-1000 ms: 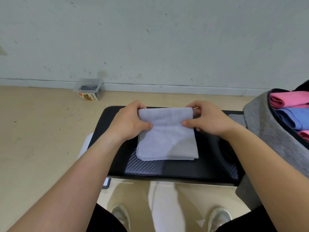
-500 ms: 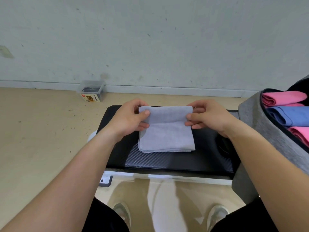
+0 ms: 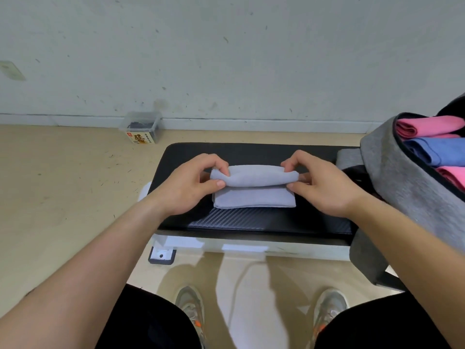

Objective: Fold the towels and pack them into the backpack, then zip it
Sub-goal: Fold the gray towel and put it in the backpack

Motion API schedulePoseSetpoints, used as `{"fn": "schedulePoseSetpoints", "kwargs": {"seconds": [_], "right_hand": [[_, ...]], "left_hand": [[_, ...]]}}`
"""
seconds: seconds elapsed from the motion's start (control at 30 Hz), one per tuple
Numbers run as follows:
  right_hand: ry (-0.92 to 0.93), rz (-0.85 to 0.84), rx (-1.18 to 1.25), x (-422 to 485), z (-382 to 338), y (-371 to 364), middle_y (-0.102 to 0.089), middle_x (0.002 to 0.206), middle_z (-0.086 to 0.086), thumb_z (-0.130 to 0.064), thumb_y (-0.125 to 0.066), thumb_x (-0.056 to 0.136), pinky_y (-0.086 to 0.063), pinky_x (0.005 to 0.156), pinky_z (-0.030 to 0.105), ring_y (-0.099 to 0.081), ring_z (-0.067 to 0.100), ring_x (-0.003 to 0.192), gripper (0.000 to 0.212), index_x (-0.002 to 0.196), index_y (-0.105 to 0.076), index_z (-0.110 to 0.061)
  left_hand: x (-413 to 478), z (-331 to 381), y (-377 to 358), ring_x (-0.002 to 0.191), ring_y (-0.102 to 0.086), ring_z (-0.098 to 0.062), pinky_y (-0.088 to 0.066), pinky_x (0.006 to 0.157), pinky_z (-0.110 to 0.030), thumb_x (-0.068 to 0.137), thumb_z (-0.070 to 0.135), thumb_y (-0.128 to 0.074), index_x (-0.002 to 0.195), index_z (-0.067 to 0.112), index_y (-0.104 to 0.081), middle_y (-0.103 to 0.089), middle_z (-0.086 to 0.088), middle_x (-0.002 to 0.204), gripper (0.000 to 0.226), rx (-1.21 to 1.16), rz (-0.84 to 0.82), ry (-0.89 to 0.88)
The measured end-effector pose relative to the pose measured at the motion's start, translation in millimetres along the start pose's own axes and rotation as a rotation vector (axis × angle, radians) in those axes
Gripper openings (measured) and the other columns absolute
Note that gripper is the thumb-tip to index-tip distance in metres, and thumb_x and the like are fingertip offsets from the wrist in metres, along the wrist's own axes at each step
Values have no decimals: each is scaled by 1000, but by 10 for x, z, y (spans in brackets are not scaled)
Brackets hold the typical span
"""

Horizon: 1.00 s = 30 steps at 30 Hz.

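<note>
A light grey towel lies on the black table, its far half curled over toward me above the near half. My left hand pinches the towel's left end and my right hand pinches its right end. At the right edge stands the open grey backpack. Inside it are a rolled pink towel, a blue towel and another pink towel.
A clear plastic box with a yellow label sits on the floor by the wall, left of the table. A grey backpack strap lies on the table's right end. My shoes are on the floor below the table.
Both hands have lifted the towel's far edge and drawn it over toward me, so the flat towel now shows a rolled fold across its upper half.
</note>
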State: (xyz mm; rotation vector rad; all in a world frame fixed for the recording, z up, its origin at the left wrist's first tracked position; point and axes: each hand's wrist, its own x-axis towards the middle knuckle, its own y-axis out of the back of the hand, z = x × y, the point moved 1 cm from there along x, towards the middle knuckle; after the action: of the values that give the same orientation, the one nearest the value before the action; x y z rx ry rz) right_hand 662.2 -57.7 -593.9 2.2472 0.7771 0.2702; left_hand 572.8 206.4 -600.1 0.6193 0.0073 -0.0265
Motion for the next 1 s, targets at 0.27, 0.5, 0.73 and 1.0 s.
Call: {"fn": "schedulePoseSetpoints", "kwargs": {"seconds": [0.27, 0.5, 0.73, 1.0], "right_hand": [[97, 50, -143, -147, 115, -141, -55, 125, -18, -28, -68, 86, -36, 88, 19, -50, 0, 118, 13, 82, -56, -29], [-60, 259, -385, 14, -112, -376, -54, 84, -6, -64, -57, 85, -43, 62, 33, -58, 22, 75, 53, 62, -42, -19], [-166, 195, -510, 65, -306, -403, -50, 94, -9, -60, -63, 84, -42, 63, 32, -53, 18, 85, 37, 79, -44, -28], [-133, 307, -303, 189, -289, -360, -59, 106, -12, -39, -56, 88, -47, 86, 39, -53, 16, 102, 13, 80, -58, -29]], "left_hand": [[-152, -108, -95, 121, -47, 1, -36, 94, -18, 87, 17, -72, 85, 38, -57, -47, 26, 130, 26, 291, 1, -161], [-84, 134, -84, 102, -48, -3, -46, 82, -32, 83, 52, -63, 74, 37, -65, -54, 27, 115, 17, 521, 45, -50], [297, 354, -515, 98, -57, -18, -44, 83, -38, 100, 38, -39, 103, 26, -64, -64, 9, 108, 29, 676, 383, 2], [361, -3, -751, 140, -38, -15, -25, 115, -47, 104, 42, -13, 130, 40, -55, -47, 8, 148, 49, 786, 219, 118]]}}
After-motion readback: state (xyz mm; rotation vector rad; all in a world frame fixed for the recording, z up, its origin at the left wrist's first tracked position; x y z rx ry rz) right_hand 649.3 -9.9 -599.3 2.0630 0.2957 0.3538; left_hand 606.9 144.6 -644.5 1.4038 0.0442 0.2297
